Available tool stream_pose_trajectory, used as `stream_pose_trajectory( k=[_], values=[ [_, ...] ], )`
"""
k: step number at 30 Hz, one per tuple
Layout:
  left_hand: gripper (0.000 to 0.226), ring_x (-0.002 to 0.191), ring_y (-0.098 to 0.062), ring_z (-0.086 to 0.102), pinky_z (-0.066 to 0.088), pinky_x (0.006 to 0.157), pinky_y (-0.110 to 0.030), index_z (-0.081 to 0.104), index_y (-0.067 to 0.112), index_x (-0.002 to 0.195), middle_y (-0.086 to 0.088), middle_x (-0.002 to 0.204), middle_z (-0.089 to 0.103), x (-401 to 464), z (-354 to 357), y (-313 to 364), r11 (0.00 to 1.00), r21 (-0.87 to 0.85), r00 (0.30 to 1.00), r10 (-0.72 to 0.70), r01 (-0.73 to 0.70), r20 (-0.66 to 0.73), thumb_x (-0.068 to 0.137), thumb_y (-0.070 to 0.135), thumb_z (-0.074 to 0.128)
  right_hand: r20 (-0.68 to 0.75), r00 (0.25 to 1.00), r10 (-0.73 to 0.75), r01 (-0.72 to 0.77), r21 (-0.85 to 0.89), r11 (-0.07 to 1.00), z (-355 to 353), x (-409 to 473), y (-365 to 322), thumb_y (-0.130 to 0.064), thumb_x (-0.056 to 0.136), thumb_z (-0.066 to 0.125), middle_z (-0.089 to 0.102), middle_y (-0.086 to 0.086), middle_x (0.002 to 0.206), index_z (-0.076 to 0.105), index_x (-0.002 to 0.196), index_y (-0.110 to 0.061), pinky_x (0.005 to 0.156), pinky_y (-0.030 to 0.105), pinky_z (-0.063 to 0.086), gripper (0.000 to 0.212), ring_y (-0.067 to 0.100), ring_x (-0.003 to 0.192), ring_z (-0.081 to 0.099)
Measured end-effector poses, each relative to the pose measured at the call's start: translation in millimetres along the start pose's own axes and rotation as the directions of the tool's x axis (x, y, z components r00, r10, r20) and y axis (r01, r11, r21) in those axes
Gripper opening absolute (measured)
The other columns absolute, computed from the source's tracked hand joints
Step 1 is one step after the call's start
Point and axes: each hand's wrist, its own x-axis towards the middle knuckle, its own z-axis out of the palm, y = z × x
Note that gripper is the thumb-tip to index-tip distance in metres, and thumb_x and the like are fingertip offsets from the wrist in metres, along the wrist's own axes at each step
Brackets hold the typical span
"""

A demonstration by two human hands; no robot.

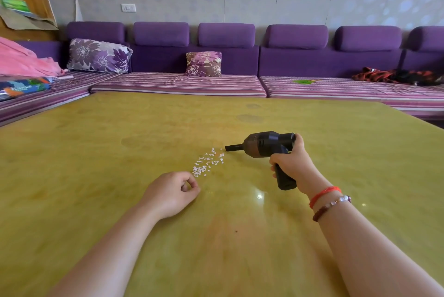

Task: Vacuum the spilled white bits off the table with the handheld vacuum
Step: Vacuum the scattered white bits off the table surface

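A small patch of white bits (208, 162) lies scattered on the glossy yellow-green table (120, 152). My right hand (292, 160) grips the handle of a black and brown handheld vacuum (263, 144), held just above the table. Its narrow black nozzle points left, with the tip just right of the upper end of the bits. My left hand (171, 192) rests on the table just below and left of the bits, fingers curled loosely with thumb and forefinger touching, nothing seen in it.
A long purple sofa (312, 63) with striped seats runs behind the table's far edge, with two floral cushions (99, 55). A pink cloth (21, 61) and packages lie at the left, dark clothing (394, 76) at the right.
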Motion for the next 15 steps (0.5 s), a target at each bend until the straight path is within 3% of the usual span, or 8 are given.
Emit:
stream_pose_trajectory(
  k=[8,15],
  values=[
    [0.022,0.043,-0.004,0.039,0.029,0.049,-0.024,0.053,0.035,0.062,0.022,0.041,0.051,0.4,0.2,-0.7,1.000,-0.005,1.000,0.001,-0.001,0.001,0.083,0.033,0.061,0.018,1.000,-0.012,0.012,-0.009,1.000,-0.4,-2.2,0.0,0.000,0.078,0.056,0.058,0.011,0.078,0.014,0.140,-0.025,0.054,0.033,0.052,0.079,0.022,0.059,0.059],
    [0.024,0.044,-0.004,0.040,0.028,0.048,-0.024,0.052,0.034,0.061,0.025,0.041,0.051,0.1,-0.2,1.2,1.000,0.000,1.000,-0.002,0.002,0.002,0.084,0.034,0.060,0.036,0.999,-0.035,0.036,-0.025,0.999,4.7,-2.7,1.6,-0.002,0.078,0.057,0.059,0.014,0.089,0.016,0.138,-0.024,0.058,0.033,0.051,0.076,0.024,0.065,0.059]
  ],
)
